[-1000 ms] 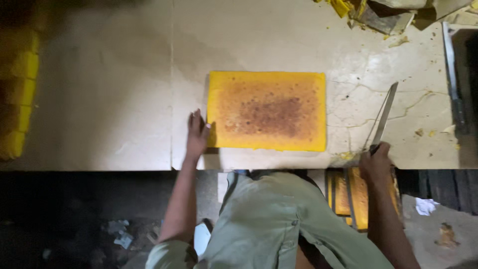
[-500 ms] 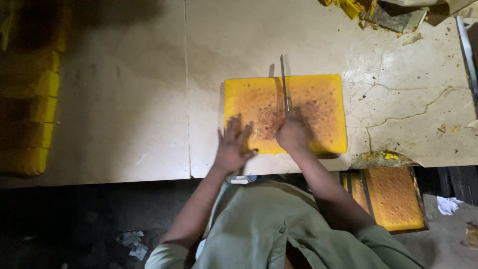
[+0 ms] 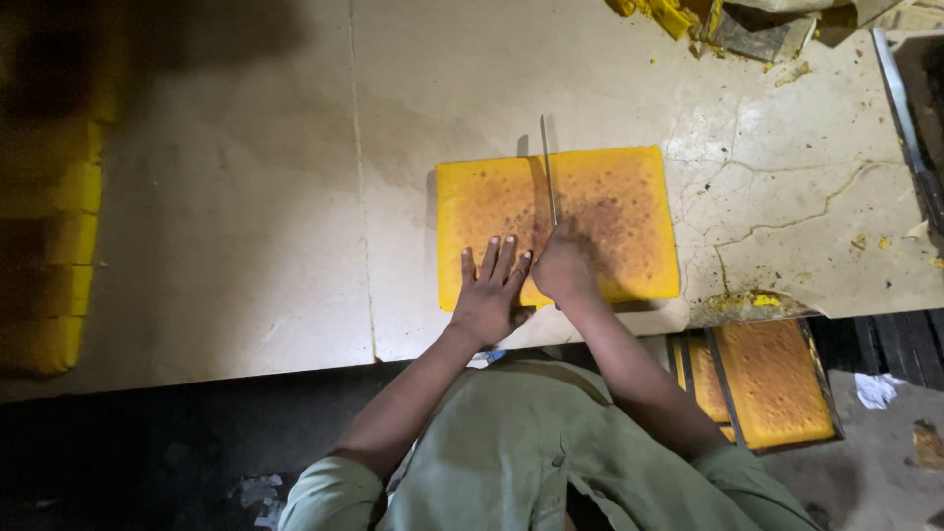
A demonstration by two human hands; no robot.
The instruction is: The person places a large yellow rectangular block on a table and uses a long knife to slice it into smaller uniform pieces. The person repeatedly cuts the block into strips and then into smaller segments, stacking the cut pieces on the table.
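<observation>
Head view: left hand [image 3: 489,295] flat on spongy yellow slab [image 3: 610,211], right grip [image 3: 563,267] clenching thin knife [image 3: 547,167].

Slab [image 3: 610,211] on table [image 3: 246,197], knife [image 3: 547,167] across its middle, hands on near edge (L [image 3: 489,295] beside R [image 3: 565,267])

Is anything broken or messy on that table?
Yes. The tabletop has long cracks right of the yellow slab, and yellow crumbs lie at its chipped front edge. More yellow scraps are piled at the far side.
</observation>
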